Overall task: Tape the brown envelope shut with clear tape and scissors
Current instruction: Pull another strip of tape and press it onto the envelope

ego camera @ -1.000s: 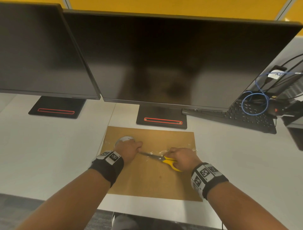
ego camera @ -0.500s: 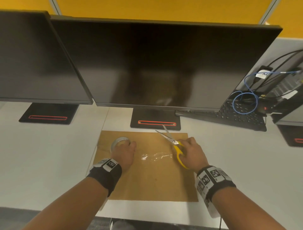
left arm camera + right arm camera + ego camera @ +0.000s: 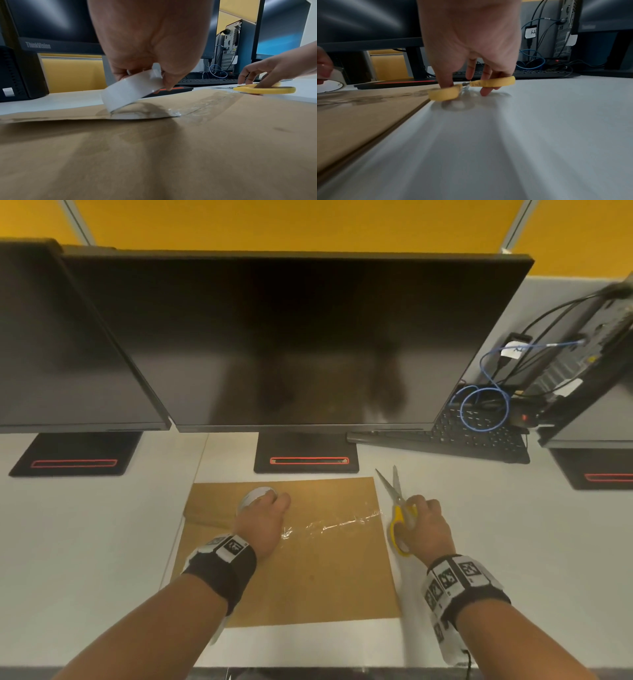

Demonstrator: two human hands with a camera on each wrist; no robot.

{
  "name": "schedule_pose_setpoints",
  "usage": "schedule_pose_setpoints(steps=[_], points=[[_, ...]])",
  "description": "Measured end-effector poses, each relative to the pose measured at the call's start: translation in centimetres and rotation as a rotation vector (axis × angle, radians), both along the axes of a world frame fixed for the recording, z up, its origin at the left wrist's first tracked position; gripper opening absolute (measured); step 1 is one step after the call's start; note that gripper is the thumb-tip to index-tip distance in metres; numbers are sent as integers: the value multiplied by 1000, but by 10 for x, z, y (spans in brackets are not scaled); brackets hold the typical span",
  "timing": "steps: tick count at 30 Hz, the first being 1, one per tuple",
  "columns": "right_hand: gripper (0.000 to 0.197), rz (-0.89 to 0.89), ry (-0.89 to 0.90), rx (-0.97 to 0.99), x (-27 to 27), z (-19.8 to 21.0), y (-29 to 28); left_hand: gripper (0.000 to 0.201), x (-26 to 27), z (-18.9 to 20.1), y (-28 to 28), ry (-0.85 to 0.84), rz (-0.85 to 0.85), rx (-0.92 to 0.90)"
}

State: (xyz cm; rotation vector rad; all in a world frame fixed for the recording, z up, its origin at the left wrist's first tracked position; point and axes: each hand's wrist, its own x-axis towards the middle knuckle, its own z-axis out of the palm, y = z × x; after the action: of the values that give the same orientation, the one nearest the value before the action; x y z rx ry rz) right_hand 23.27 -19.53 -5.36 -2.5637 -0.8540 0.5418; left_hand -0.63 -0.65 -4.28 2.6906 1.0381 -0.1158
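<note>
Head view: a brown envelope [image 3: 291, 556] lies flat on the white desk [image 3: 85, 542] in front of the central monitor [image 3: 291, 337], with a wrinkled strip of clear tape [image 3: 335, 523] laid across it from near the left hand [image 3: 265, 517] to the envelope's right edge. The strip appears to run along the flap seam, which is presumably why it sits there, though its left portion is hidden under the hand. The left hand grasps the tape roll [image 3: 255, 496], fingers curled over its top; in the left wrist view the roll [image 3: 132, 88] is tilted, one edge down on the envelope [image 3: 171, 155], a pose that would keep the roll's free end from sticking back (a judgement, not something seen). The right hand [image 3: 423, 525] holds the yellow-handled scissors [image 3: 399, 508] just off the envelope's right edge, over bare desk, blades parted and pointing away toward the monitor base [image 3: 306, 453]. In the right wrist view the fingers [image 3: 485, 83] are threaded through the yellow loops [image 3: 471, 86], one fingertip touching the desk [image 3: 522, 135]; the scissors look low, close to being set down, but whether they rest on the surface cannot be told through the blur. The envelope's left part carries no visible tape.
</note>
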Motion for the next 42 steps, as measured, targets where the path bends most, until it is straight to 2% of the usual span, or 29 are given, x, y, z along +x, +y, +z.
schedule_pose_setpoints(steps=[3, 5, 9, 12, 14, 17, 20, 22, 25, 31, 38, 42], points=[[29, 4, -23, -22, -2, 0, 2, 23, 3, -1, -1, -12, -13, -7], [24, -14, -45, -70, -3, 1, 4, 24, 4, 0, -2, -21, -12, -26], [26, 48, -112, -260, -6, 8, 7, 25, 4, 3, -4, -65, 0, -57], [31, 90, -158, -358, -11, 14, 9, 18, 0, 5, -2, -158, 12, -126], [33, 92, -211, -295, -15, 18, 12, 15, -4, 6, 0, -231, 8, -171], [28, 209, -240, -2, -25, 24, 28, 15, -7, 9, 0, -288, 12, -221], [28, 377, 37, 194, -49, 36, 57, 16, -10, 12, -1, -342, 17, -263], [33, 423, 202, 274, -70, 44, 75, 16, -12, 15, 0, -384, -2, -283], [36, 465, 292, 329, -95, 48, 96, 16, -18, 19, 1, -391, -43, -300], [10, 487, 331, 398, -117, 41, 116, 18, -36, 23, 8, -392, -75, -313], [5, 491, 306, 403, -125, 38, 121, 18, -47, 24, 11, -347, -34, -365], [10, 474, 326, 394, -127, 36, 125, 21, -48, 31, 17, -317, 19, -414]])
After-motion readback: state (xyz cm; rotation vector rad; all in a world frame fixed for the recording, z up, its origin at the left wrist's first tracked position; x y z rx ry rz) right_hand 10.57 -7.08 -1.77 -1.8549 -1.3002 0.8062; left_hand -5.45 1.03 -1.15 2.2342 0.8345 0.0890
